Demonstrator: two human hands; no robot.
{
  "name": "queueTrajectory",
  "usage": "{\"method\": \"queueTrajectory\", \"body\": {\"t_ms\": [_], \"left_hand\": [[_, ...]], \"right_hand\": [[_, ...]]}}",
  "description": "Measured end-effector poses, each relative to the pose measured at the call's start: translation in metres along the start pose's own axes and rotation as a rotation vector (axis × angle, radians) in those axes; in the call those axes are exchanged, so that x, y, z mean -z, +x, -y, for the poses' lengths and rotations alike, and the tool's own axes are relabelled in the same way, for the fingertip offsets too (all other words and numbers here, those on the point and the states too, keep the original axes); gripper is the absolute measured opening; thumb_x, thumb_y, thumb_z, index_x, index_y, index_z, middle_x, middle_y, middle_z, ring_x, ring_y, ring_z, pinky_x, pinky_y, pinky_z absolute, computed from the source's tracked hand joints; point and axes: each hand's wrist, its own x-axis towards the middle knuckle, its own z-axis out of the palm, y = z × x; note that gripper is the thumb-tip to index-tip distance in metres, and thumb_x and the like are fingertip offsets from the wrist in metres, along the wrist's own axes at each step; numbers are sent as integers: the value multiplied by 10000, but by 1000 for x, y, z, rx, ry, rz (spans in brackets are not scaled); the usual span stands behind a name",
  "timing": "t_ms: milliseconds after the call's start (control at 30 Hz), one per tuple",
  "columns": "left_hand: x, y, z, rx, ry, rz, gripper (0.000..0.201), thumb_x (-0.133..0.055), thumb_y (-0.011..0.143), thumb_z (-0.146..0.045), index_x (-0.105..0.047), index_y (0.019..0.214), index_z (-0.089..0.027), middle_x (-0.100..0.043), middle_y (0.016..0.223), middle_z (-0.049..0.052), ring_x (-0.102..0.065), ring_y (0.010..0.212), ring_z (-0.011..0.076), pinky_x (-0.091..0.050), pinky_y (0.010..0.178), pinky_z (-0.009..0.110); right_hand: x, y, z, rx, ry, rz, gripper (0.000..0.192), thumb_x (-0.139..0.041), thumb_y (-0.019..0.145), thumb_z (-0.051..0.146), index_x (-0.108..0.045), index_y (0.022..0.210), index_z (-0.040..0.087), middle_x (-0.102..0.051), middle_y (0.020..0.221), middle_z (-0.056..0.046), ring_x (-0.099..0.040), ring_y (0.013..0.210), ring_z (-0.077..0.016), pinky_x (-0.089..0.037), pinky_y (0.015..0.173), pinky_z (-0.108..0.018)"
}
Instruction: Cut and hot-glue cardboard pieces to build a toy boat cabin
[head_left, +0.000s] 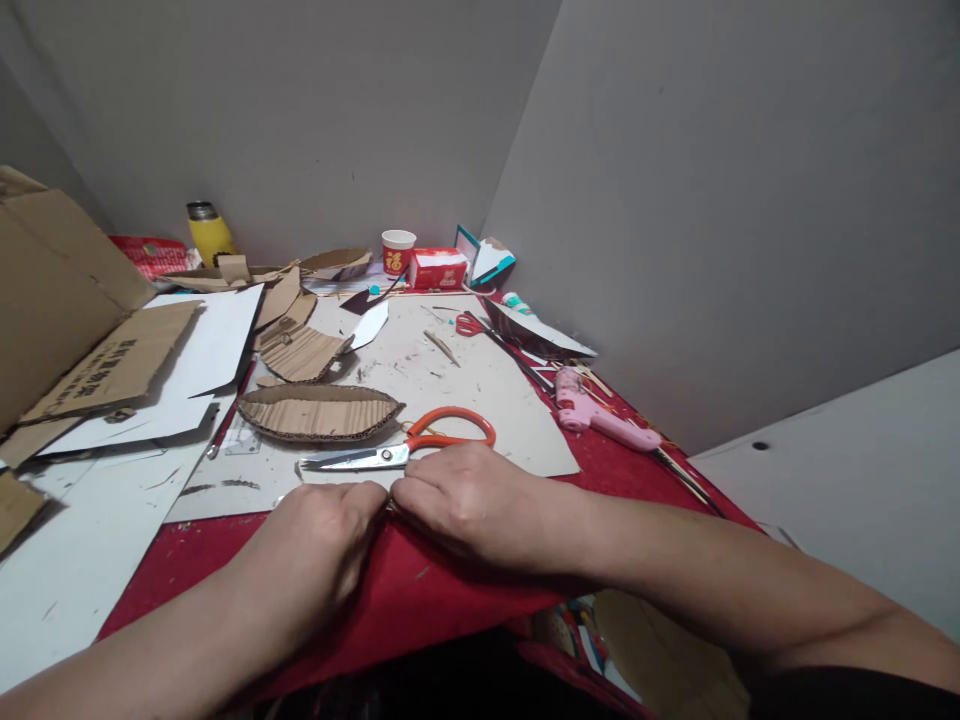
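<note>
My left hand (330, 535) and my right hand (469, 505) meet knuckle to knuckle at the front edge of the table. Both are closed, fingers curled under. Something small and thin shows between them, mostly covered, and I cannot make out what it is. Just beyond my right hand lie scissors (391, 455) with orange handles, blades pointing left. Behind the blades rests a boat-shaped cardboard piece (322, 415) with a raised rim. A curved cardboard piece (304, 350) sits further back.
A pink glue gun (600, 415) lies at the right, near red-handled scissors (470, 324). Large cardboard (67, 290) and white sheets (202, 350) cover the left. At the back stand a yellow bottle (210, 235), a paper cup (397, 255) and a red tissue pack (439, 268). Grey walls enclose the table.
</note>
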Motion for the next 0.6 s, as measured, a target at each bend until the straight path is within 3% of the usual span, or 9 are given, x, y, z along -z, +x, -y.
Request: {"method": "queueTrajectory", "body": {"t_ms": [133, 300, 467, 600], "left_hand": [[-7, -2, 5, -87, 82, -73, 201, -353, 838, -104, -383, 683, -229, -553, 581, 28, -490, 487, 167, -348, 501, 278], [-13, -1, 7, -211, 118, -296, 243, -365, 852, -90, -443, 658, -213, -504, 495, -4, -443, 409, 144, -301, 440, 272], [-6, 3, -3, -140, -64, -422, 212, -437, 892, -135, -589, 746, -161, -618, 601, 6, -563, 517, 132, -397, 522, 238], [14, 2, -7, -35, -195, -551, 193, -500, 888, -187, -631, 747, -171, -632, 604, -25, -564, 523, 108, -408, 537, 211]], "right_hand": [[-2, 0, 1, 36, -3, 4, 257, -378, 943, 77, -543, 761, 152, -559, 652, -17, -464, 564, -148, -316, 511, -296], [-8, 1, 6, -39, 62, -108, 228, -418, 912, 124, -540, 723, 155, -553, 602, -9, -421, 506, -136, -272, 482, -295], [-9, 5, 10, -248, 232, -270, 234, -436, 923, 182, -542, 715, 156, -563, 611, -12, -438, 536, -122, -319, 543, -264], [-6, 7, 2, -426, 354, -405, 220, -469, 892, 154, -533, 682, 159, -500, 581, 20, -392, 519, -95, -309, 535, -230]]}}
